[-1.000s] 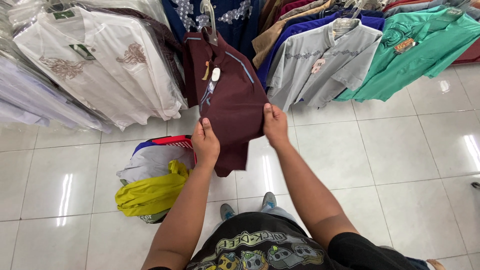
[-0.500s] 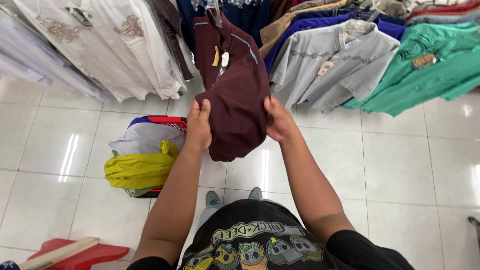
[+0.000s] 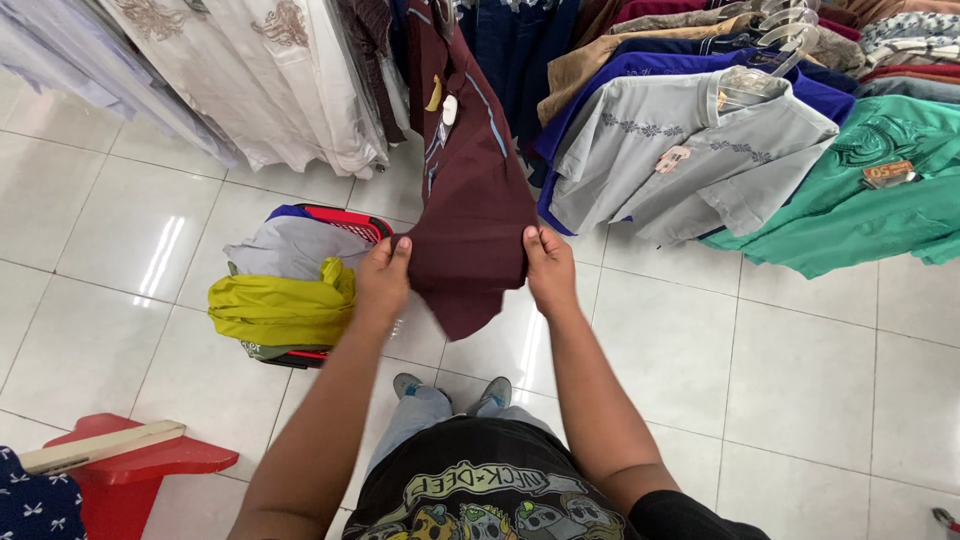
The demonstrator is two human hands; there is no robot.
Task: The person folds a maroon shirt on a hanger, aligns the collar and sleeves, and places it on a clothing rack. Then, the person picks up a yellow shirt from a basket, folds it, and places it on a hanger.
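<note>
- Maroon shirt (image 3: 470, 200) hangs from the rack above, lower half pulled out toward the person, over the white tiled floor (image 3: 800, 380).
- Left hand (image 3: 383, 280) pinches the shirt's left edge, fingers closed on the cloth.
- Right hand (image 3: 550, 265) grips the right edge, thumb on top, closed on the cloth.
- Hands apart, shirt stretched between them; hem droops below both.
- Small tags, yellow and white, near the shirt's chest.
- Red basket (image 3: 345, 225) on the floor just left of the left hand, piled with a grey garment (image 3: 295, 250) and a folded yellow garment (image 3: 280, 310).
- Grey shirt (image 3: 690, 160) on a hanger to the right, green shirt (image 3: 860, 200) beyond it.
- White embroidered shirts (image 3: 250, 70) hang upper left.
- Red stool (image 3: 140, 470) at lower left corner.
- Person's grey shoes (image 3: 450, 390) visible below the shirt.
</note>
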